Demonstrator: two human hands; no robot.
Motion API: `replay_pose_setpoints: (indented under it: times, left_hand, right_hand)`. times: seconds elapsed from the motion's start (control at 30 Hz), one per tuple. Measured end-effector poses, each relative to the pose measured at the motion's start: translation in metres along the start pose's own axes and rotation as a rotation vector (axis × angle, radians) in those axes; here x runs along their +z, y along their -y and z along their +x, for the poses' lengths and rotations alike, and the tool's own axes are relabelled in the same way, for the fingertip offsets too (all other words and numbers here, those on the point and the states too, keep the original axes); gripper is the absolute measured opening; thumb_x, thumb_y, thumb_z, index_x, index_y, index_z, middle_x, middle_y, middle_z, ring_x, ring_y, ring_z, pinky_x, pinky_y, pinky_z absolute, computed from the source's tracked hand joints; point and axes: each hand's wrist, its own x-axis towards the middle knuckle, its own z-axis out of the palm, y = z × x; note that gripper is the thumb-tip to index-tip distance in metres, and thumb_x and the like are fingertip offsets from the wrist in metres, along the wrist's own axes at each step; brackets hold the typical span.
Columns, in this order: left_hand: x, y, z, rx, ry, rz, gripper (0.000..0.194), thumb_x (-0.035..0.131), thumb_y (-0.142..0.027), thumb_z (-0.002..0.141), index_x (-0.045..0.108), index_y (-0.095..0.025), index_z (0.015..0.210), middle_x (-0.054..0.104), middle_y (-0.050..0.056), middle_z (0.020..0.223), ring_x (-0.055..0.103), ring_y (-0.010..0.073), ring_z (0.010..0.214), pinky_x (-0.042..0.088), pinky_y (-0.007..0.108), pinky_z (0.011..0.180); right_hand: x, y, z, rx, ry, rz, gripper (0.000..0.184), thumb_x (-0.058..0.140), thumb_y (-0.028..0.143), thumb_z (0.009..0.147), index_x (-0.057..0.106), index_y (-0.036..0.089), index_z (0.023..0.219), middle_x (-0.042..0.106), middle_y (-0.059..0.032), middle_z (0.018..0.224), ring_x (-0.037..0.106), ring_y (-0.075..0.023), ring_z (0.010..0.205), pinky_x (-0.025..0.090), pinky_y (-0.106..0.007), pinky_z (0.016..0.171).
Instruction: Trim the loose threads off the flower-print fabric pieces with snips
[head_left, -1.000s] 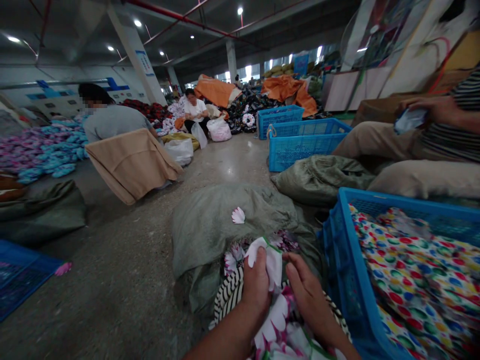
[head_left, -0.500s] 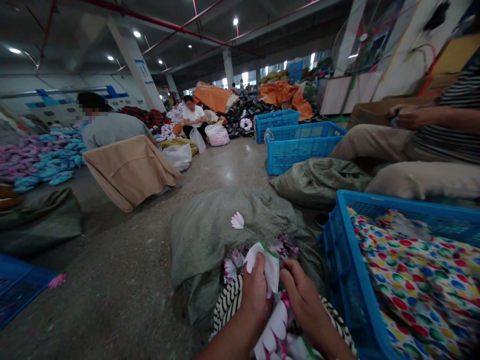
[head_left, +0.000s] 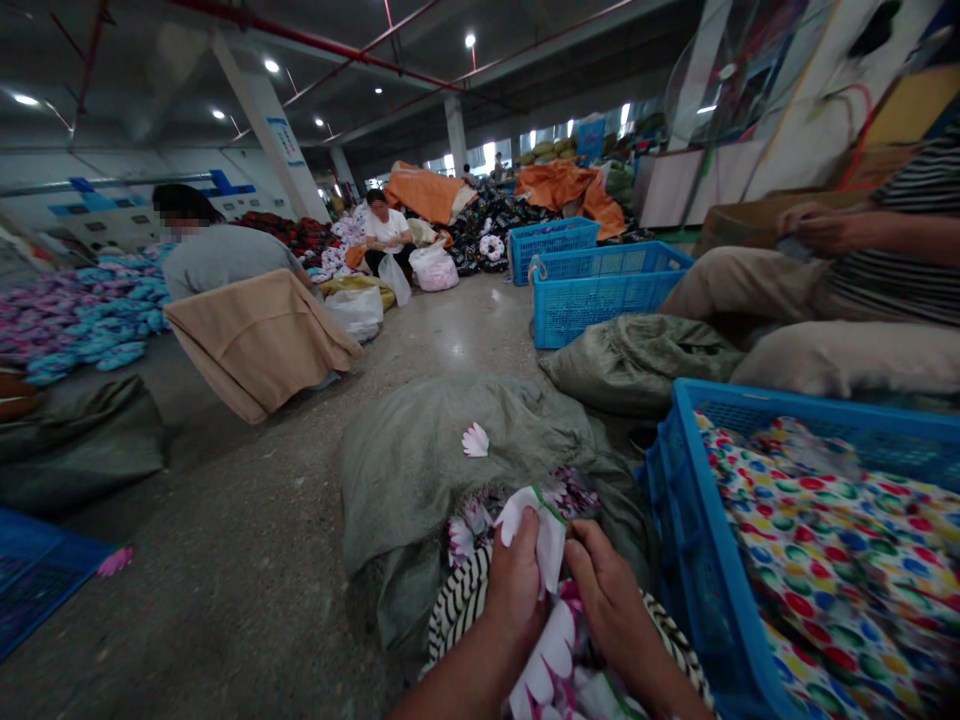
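Observation:
A white petal-shaped fabric piece with a green edge is pinched in my left hand, the thumb lying on top of it. My right hand is closed at the piece's right side, fingertips at the end of the green edge. More white and pink petal pieces lie below my hands, over black-and-white striped cloth. Just beyond, a grey-green woven sack shows pink-and-white petal pieces at its mouth. One loose petal piece rests on top of the sack.
To my right stands a blue crate full of colourful dotted fabric. A seated person's leg is behind it. Further blue crates and a cloth-draped chair stand ahead. A blue crate edge is at lower left.
My left hand and the fabric piece have shifted slightly right, toward my right hand. The green edge now meets the right fingertips. The right hand has barely moved.

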Motion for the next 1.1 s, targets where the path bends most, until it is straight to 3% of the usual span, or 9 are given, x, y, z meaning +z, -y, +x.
replay_pose_setpoints:
  times: [0.27, 0.37, 0.43, 0.57, 0.8, 0.9, 1.0, 1.1]
  left_hand:
    - [0.002, -0.003, -0.002, -0.003, -0.018, 0.039, 0.036, 0.064, -0.038, 0.068, 0.062, -0.013, 0.095, 0.068, 0.008, 0.093, 0.063, 0.0204, 0.083, 0.045, 0.031, 0.083]
    - [0.002, 0.0, -0.001, 0.025, -0.025, 0.048, 0.035, 0.06, -0.038, 0.072, 0.06, -0.015, 0.098, 0.067, 0.009, 0.097, 0.062, 0.021, 0.089, 0.045, 0.033, 0.085]
    - [0.001, 0.001, -0.001, 0.082, -0.05, 0.105, 0.035, 0.059, -0.039, 0.073, 0.059, -0.014, 0.098, 0.066, 0.01, 0.099, 0.061, 0.0215, 0.093, 0.044, 0.033, 0.086]
    - [-0.002, 0.0, -0.004, 0.127, -0.103, 0.309, 0.04, 0.062, -0.042, 0.069, 0.06, -0.011, 0.094, 0.066, 0.013, 0.097, 0.061, 0.0238, 0.09, 0.046, 0.034, 0.083]
    - [-0.008, 0.001, -0.002, 0.099, -0.148, 0.33, 0.047, 0.071, -0.046, 0.055, 0.061, -0.01, 0.084, 0.067, 0.012, 0.084, 0.062, 0.0217, 0.077, 0.048, 0.03, 0.068]
    - [-0.01, 0.004, 0.002, 0.122, -0.148, 0.329, 0.046, 0.07, -0.048, 0.055, 0.06, -0.01, 0.08, 0.066, 0.009, 0.077, 0.06, 0.0191, 0.069, 0.048, 0.028, 0.062]
    - [-0.011, 0.004, 0.003, 0.165, -0.113, 0.352, 0.036, 0.066, -0.045, 0.063, 0.06, -0.012, 0.077, 0.063, 0.005, 0.073, 0.057, 0.0157, 0.067, 0.046, 0.026, 0.062]
    - [-0.01, 0.002, 0.001, 0.238, -0.04, 0.445, 0.025, 0.058, -0.039, 0.073, 0.058, -0.015, 0.077, 0.058, 0.001, 0.068, 0.053, 0.0128, 0.065, 0.045, 0.024, 0.061]
  right_hand:
    - [-0.001, 0.002, 0.001, 0.034, -0.141, 0.048, 0.028, 0.031, 0.04, 0.086, 0.049, 0.021, 0.076, 0.053, 0.0012, 0.061, 0.052, -0.016, 0.059, 0.04, -0.025, 0.054]
    - [-0.003, -0.002, -0.001, 0.121, -0.257, 0.138, 0.028, 0.031, 0.042, 0.087, 0.048, 0.021, 0.081, 0.048, 0.0027, 0.061, 0.047, -0.0142, 0.053, 0.039, -0.023, 0.049]
    - [-0.004, -0.004, -0.003, 0.109, -0.289, 0.132, 0.026, 0.032, 0.041, 0.087, 0.048, 0.021, 0.087, 0.053, 0.0012, 0.066, 0.05, -0.0147, 0.058, 0.042, -0.024, 0.053]
    - [-0.002, -0.007, -0.006, 0.005, -0.231, -0.055, 0.024, 0.039, 0.041, 0.084, 0.05, 0.02, 0.093, 0.063, -0.0038, 0.082, 0.059, -0.0186, 0.075, 0.045, -0.027, 0.068]
    - [0.001, -0.003, -0.002, 0.019, -0.135, -0.285, 0.032, 0.036, 0.044, 0.084, 0.054, 0.021, 0.098, 0.069, -0.0061, 0.084, 0.065, -0.0221, 0.074, 0.045, -0.031, 0.064]
    - [0.0, -0.006, 0.001, 0.078, -0.171, -0.21, 0.034, 0.035, 0.046, 0.084, 0.053, 0.02, 0.096, 0.068, -0.0077, 0.086, 0.064, -0.0231, 0.076, 0.045, -0.032, 0.065]
    - [-0.001, -0.01, 0.0, 0.125, -0.299, -0.068, 0.033, 0.038, 0.047, 0.082, 0.052, 0.02, 0.096, 0.066, -0.0074, 0.088, 0.061, -0.0225, 0.08, 0.045, -0.031, 0.069]
    - [-0.002, -0.013, -0.004, 0.08, -0.37, 0.078, 0.03, 0.043, 0.045, 0.08, 0.052, 0.02, 0.094, 0.062, -0.0046, 0.085, 0.058, -0.0197, 0.077, 0.045, -0.028, 0.067]
